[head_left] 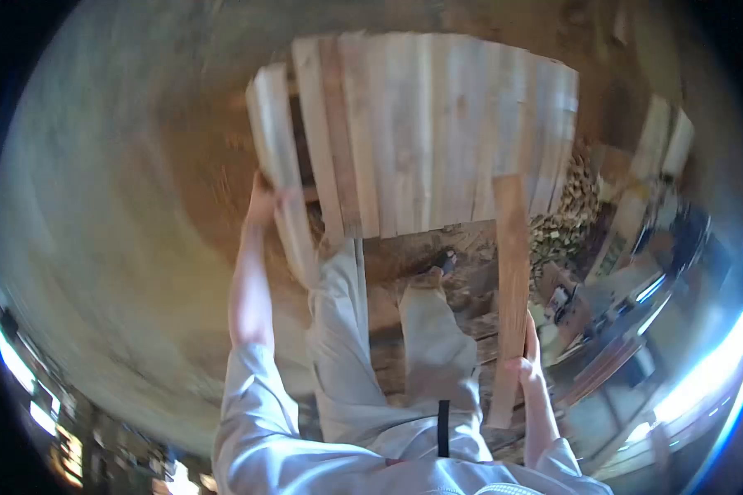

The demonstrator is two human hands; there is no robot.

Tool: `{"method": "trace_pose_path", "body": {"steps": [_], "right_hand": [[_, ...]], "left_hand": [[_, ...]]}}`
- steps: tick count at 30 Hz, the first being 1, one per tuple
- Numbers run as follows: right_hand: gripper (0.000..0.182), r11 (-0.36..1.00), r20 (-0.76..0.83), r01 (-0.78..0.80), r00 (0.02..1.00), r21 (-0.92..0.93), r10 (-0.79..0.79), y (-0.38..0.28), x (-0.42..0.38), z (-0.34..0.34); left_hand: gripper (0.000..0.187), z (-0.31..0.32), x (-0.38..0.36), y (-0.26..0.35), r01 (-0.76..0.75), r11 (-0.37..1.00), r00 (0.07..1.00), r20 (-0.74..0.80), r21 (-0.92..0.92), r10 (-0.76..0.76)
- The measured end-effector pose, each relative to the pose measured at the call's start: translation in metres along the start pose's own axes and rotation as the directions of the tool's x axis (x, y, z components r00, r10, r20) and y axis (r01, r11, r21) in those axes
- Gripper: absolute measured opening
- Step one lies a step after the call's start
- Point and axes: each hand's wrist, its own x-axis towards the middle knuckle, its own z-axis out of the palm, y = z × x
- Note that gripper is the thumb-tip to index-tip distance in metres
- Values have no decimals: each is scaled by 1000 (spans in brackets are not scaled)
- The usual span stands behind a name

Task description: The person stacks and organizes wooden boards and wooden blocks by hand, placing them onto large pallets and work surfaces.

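Note:
My left hand (pixel 266 200) is closed round the side edge of a pale wooden plank (pixel 274 124), slightly blurred. That plank slants along the left side of a row of planks (pixel 437 132), with a dark gap between it and the others. On the other side, my right hand (pixel 530 363) grips a long brown board (pixel 513 272) near its lower end. The board's upper end overlaps the row's lower right edge in this view.
A heap of small wood pieces (pixel 582 194) lies right of the planks. Further right are long boards (pixel 636 206) and mixed clutter. My legs (pixel 347 330) stand below the row, over ground strewn with scraps. A broad, bare wall-like surface (pixel 115 206) fills the left.

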Motion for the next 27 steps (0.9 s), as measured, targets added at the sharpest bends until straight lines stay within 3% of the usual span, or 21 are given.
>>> {"method": "trace_pose_path", "body": {"steps": [1, 2, 3, 4, 5, 6, 8, 9, 10, 11, 13, 15, 16, 17, 19, 21, 22, 24, 25, 26, 27], "right_hand": [[132, 997, -28, 43, 999, 64, -42, 12, -25, -21], [128, 999, -33, 43, 999, 2, -43, 34, -42, -49], [125, 998, -50, 39, 998, -45, -41, 61, -68, -71], [125, 998, -106, 59, 993, -2, -58, 84, -90, -91], [129, 998, -107, 61, 992, 5, -61, 101, -105, -114], [131, 994, -144, 108, 984, -3, -107, 109, -122, -134], [137, 973, -194, 223, 954, -51, -229, 137, -155, -183], [138, 955, -247, 236, 929, -177, -275, 120, -163, -187], [140, 931, -299, 260, 895, -255, -332, 124, -175, -205], [140, 940, -365, 195, 884, -279, -292, 106, -198, -221], [127, 922, -541, 53, 796, -385, -272, 62, -250, -253], [118, 881, -640, 97, 652, -462, -407, 57, -287, -291], [114, 886, -644, 140, 637, -443, -423, 24, -314, -306], [110, 770, -628, 206, 472, -603, -618, 31, -303, -325], [109, 743, -636, 221, 400, -632, -660, 34, -324, -385], [108, 733, -643, 177, 377, -657, -667, 48, -314, -436], [108, 725, -644, 141, 367, -674, -671, 75, -319, -423], [108, 686, -608, 51, 421, -725, -673, 46, -293, -423], [107, 681, -583, 72, 457, -729, -672, 29, -276, -456], [108, 742, -613, 86, 504, -665, -608, 27, -246, -488], [108, 745, -623, 70, 500, -663, -602, 44, -243, -483]], "left_hand": [[110, -14, -46, 26, 160, 982, 987, -31, 101, -158], [108, -24, -75, 27, 82, 980, 996, -38, 180, -76], [102, -15, -125, 68, 46, 973, 997, -66, 227, -31], [95, 0, -176, 112, 149, 951, 986, -118, 271, -121], [93, -4, -216, 121, 27, 959, 997, -80, 280, -5], [98, 1, -255, 145, 125, 933, 992, -71, 337, -107], [99, 38, -351, 194, 7, 921, 999, -47, 390, 13], [99, 38, -353, 207, -29, 905, 999, -18, 424, 40], [99, 75, -374, 231, -51, 913, 998, 49, 404, 34], [98, 117, -408, 255, -60, 918, 994, 107, 392, 20], [101, 159, -430, 274, -21, 834, 991, 122, 551, -56], [99, 200, -444, 293, -279, 664, 957, 261, 694, 130], [99, 231, -455, 331, -271, 697, 949, 304, 664, 80], [99, 270, -457, 352, -244, 730, 939, 344, 638, 13], [100, 354, -494, 408, -296, 652, 906, 421, 698, -40], [104, 426, -514, 426, -450, 578, 844, 536, 681, 26], [102, 419, -523, 419, -543, 550, 783, 619, 635, 59], [102, 431, -460, 425, -664, 540, 662, 742, 516, 104], [105, 486, -451, 460, -739, 463, 602, 788, 490, 126], [111, 566, -440, 486, -744, 443, 573, 819, 500, 36], [118, 595, -452, 486, -746, 464, 536, 844, 478, -6]]}}
